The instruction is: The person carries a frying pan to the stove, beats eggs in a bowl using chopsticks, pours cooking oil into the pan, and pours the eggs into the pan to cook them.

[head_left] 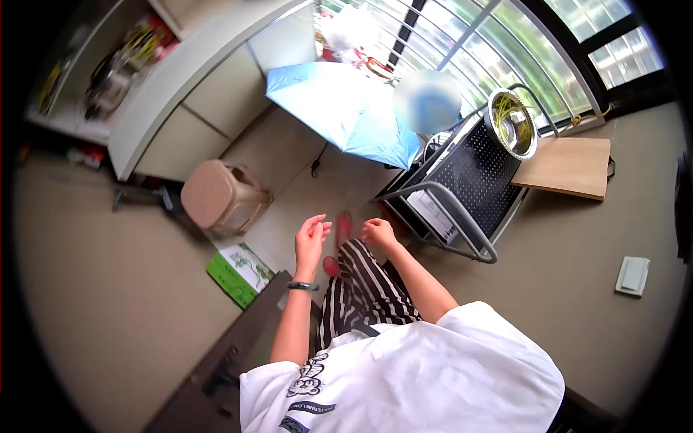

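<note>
Both of my hands are raised in front of my body, above the floor and my red shoes. My left hand (pixel 312 234) has its fingers loosely curled and apart, with nothing in it; a dark bracelet (pixel 302 286) circles that wrist. My right hand (pixel 379 232) is half curled, and nothing shows in it. Beyond them an open light-blue umbrella (pixel 339 108) stands on the floor. To the right is a cart (pixel 469 169) with a black perforated top, nearest to my right hand.
On the cart sits a metal bowl (pixel 511 124) with green strands, beside a wooden board (pixel 567 166). A beige stool (pixel 209 193) and a green-and-white box (pixel 242 274) stand at left. Shelves (pixel 155 94) line the upper left; a barred window is behind.
</note>
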A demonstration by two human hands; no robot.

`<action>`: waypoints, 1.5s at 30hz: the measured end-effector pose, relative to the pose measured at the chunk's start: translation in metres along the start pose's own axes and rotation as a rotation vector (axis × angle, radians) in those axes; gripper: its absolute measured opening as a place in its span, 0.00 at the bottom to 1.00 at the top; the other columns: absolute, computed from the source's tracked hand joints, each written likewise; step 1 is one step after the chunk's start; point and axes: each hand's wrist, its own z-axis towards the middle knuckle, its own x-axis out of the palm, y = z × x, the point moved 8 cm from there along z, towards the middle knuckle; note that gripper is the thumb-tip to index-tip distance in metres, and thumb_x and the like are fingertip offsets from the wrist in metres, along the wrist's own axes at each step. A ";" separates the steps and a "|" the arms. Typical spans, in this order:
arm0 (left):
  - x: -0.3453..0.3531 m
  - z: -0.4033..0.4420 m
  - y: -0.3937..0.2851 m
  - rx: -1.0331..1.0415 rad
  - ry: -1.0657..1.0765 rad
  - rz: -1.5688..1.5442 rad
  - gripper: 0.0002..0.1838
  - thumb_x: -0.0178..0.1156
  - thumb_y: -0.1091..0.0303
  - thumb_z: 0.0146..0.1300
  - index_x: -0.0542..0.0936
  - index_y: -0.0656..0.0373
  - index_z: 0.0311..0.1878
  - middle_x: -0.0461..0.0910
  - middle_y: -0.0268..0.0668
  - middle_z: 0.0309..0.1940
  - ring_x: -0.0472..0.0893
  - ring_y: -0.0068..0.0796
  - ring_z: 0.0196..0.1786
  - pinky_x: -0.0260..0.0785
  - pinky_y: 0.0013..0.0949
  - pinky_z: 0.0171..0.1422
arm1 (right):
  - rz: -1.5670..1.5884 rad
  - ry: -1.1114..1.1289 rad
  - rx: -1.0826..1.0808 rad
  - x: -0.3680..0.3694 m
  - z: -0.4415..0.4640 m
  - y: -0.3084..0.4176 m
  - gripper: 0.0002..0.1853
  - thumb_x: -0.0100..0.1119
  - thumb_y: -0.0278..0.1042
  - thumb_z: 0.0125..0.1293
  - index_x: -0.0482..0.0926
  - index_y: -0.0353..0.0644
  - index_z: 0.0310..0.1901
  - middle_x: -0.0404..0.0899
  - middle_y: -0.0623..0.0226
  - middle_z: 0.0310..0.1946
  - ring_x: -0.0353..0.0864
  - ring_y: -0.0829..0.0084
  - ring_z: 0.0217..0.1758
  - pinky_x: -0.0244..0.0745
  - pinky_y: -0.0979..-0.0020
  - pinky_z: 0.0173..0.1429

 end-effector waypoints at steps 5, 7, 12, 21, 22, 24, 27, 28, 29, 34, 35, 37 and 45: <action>0.038 0.126 -0.007 -0.159 0.124 0.051 0.11 0.51 0.69 0.70 0.78 0.56 0.51 0.83 0.32 0.38 0.78 0.15 0.37 0.70 0.20 0.40 | 0.326 -0.088 0.156 -0.007 0.103 0.002 0.10 0.52 0.34 0.68 0.75 0.42 0.48 0.81 0.63 0.37 0.82 0.71 0.30 0.78 0.71 0.32; 0.053 0.169 -0.003 -0.236 0.144 0.055 0.10 0.53 0.69 0.69 0.78 0.56 0.49 0.82 0.30 0.35 0.77 0.14 0.34 0.70 0.19 0.37 | 0.477 -0.148 0.214 -0.010 0.153 -0.002 0.09 0.52 0.34 0.68 0.74 0.43 0.47 0.81 0.62 0.36 0.83 0.69 0.29 0.79 0.68 0.29; 0.059 0.274 0.035 -0.465 0.001 0.166 0.23 0.63 0.64 0.61 0.70 0.55 0.58 0.78 0.31 0.39 0.76 0.17 0.35 0.72 0.23 0.37 | 0.609 -0.277 0.365 -0.027 0.210 -0.005 0.09 0.52 0.35 0.68 0.73 0.44 0.48 0.80 0.63 0.35 0.83 0.67 0.29 0.79 0.67 0.27; -0.003 0.413 0.038 -0.596 -0.196 -0.076 0.21 0.63 0.60 0.57 0.72 0.48 0.54 0.74 0.32 0.49 0.72 0.31 0.52 0.61 0.42 0.59 | 0.629 -0.301 0.463 -0.041 0.236 0.012 0.11 0.50 0.35 0.69 0.72 0.43 0.50 0.78 0.61 0.38 0.83 0.62 0.34 0.80 0.65 0.31; -0.006 0.421 0.041 -0.598 -0.178 -0.103 0.17 0.62 0.60 0.57 0.74 0.49 0.50 0.75 0.31 0.46 0.72 0.30 0.50 0.62 0.41 0.58 | 0.640 -0.289 0.480 -0.035 0.238 0.013 0.11 0.50 0.35 0.69 0.72 0.42 0.50 0.78 0.61 0.39 0.83 0.62 0.35 0.80 0.64 0.32; -0.013 0.435 0.041 -0.602 -0.148 -0.114 0.14 0.61 0.61 0.57 0.75 0.49 0.46 0.75 0.30 0.43 0.73 0.29 0.48 0.62 0.40 0.57 | 0.652 -0.277 0.492 -0.022 0.244 0.020 0.12 0.50 0.35 0.69 0.72 0.42 0.51 0.78 0.60 0.40 0.83 0.62 0.35 0.81 0.64 0.32; -0.019 0.440 0.021 -0.528 -0.243 -0.080 0.06 0.61 0.64 0.57 0.74 0.49 0.35 0.74 0.27 0.33 0.72 0.23 0.38 0.64 0.34 0.49 | 0.645 -0.253 0.483 -0.003 0.250 0.029 0.14 0.51 0.36 0.69 0.72 0.41 0.52 0.78 0.59 0.44 0.84 0.64 0.36 0.81 0.65 0.33; -0.022 0.443 0.013 -0.468 -0.254 -0.101 0.06 0.60 0.66 0.58 0.72 0.49 0.32 0.73 0.25 0.29 0.71 0.20 0.34 0.63 0.29 0.42 | 0.656 -0.252 0.489 0.003 0.251 0.034 0.14 0.51 0.36 0.69 0.72 0.40 0.52 0.78 0.59 0.44 0.84 0.64 0.36 0.81 0.66 0.33; -0.028 0.447 0.004 -0.440 -0.259 -0.097 0.06 0.60 0.67 0.58 0.71 0.49 0.30 0.72 0.25 0.28 0.70 0.19 0.33 0.62 0.28 0.40 | 0.660 -0.244 0.491 0.008 0.252 0.039 0.14 0.51 0.36 0.69 0.72 0.40 0.52 0.78 0.59 0.43 0.84 0.65 0.35 0.81 0.66 0.32; -0.060 0.467 -0.031 -0.332 -0.240 -0.051 0.06 0.58 0.68 0.58 0.70 0.49 0.29 0.71 0.23 0.27 0.69 0.17 0.31 0.60 0.25 0.36 | 0.643 -0.251 0.491 0.023 0.262 0.045 0.12 0.51 0.37 0.68 0.73 0.40 0.49 0.79 0.61 0.40 0.84 0.68 0.31 0.79 0.71 0.27; -0.064 0.470 -0.037 -0.316 -0.242 -0.039 0.06 0.57 0.68 0.59 0.70 0.50 0.29 0.71 0.24 0.27 0.69 0.17 0.31 0.60 0.25 0.36 | 0.615 -0.325 0.505 0.013 0.261 0.045 0.10 0.51 0.36 0.67 0.74 0.40 0.46 0.79 0.62 0.37 0.83 0.69 0.28 0.77 0.71 0.25; -0.076 0.477 -0.043 -0.288 -0.247 -0.029 0.05 0.56 0.69 0.59 0.70 0.51 0.29 0.70 0.24 0.27 0.69 0.17 0.31 0.60 0.25 0.36 | 0.583 -0.494 0.545 -0.014 0.260 0.040 0.08 0.50 0.34 0.66 0.76 0.40 0.40 0.79 0.65 0.31 0.81 0.71 0.24 0.75 0.72 0.21; -0.114 0.494 -0.061 -0.188 -0.386 0.097 0.04 0.52 0.67 0.61 0.71 0.56 0.34 0.73 0.29 0.32 0.71 0.19 0.34 0.63 0.26 0.38 | 0.311 -1.168 0.538 -0.161 0.307 -0.056 0.12 0.52 0.37 0.60 0.80 0.37 0.30 0.80 0.61 0.22 0.81 0.66 0.21 0.76 0.65 0.25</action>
